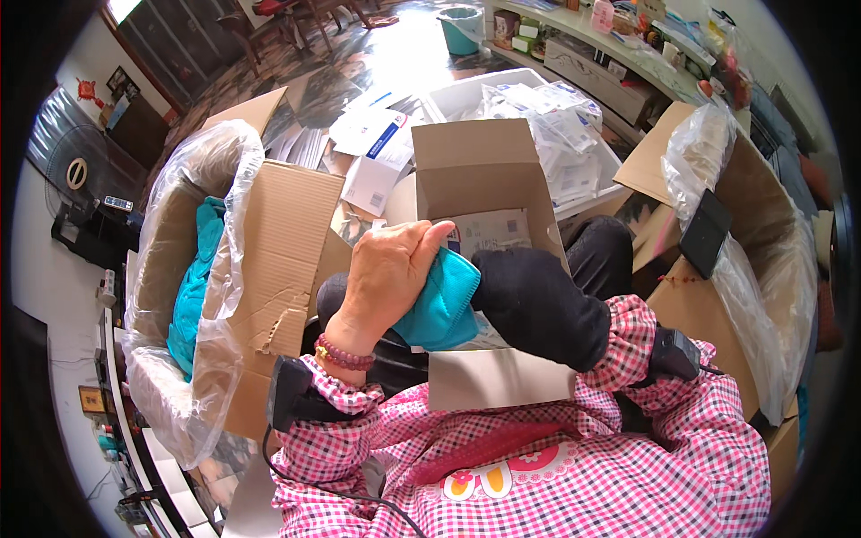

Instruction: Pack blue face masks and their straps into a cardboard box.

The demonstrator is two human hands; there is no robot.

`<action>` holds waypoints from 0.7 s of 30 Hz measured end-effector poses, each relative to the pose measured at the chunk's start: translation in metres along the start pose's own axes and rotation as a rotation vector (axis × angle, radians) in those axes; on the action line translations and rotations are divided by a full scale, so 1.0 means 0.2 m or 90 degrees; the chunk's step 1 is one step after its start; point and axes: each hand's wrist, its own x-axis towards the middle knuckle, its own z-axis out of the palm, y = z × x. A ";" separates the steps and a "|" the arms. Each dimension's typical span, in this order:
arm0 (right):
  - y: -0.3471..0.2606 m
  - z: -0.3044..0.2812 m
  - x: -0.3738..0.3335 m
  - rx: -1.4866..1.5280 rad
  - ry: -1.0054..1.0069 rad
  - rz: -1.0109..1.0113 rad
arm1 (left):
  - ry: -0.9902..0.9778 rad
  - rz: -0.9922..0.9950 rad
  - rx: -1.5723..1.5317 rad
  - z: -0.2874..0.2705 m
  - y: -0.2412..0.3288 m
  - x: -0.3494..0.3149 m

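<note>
My left hand (381,278), bare with a beaded bracelet at the wrist, is closed on a teal folded face mask (439,305) with stitched edges. Black cloth covers my right hand (529,300), which meets the mask's right edge; its fingers are hidden. Both hands are over the near side of an open brown carton (475,148) between my knees. Flat printed packets (493,230) lie inside that carton. To the left, a carton lined with clear plastic (278,242) holds more teal masks (193,287).
Beyond the carton, a white tub (605,193) is heaped with clear packets (560,134). White printed boxes (377,161) lie beside it. On the right, a plastic-lined carton (771,233) has a phone (706,233) at its edge. A teal bucket (461,34) stands farther off.
</note>
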 end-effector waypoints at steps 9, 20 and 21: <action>-0.09 -0.08 -0.04 -0.049 -0.043 -0.028 | 0.049 -0.085 -0.100 0.06 0.00 0.00; -0.10 -0.06 -0.11 -0.046 -0.042 0.016 | 0.046 -0.106 -0.107 0.11 -0.04 0.05; -0.10 -0.06 -0.12 -0.058 -0.040 0.013 | 0.061 -0.115 -0.120 0.11 -0.04 0.05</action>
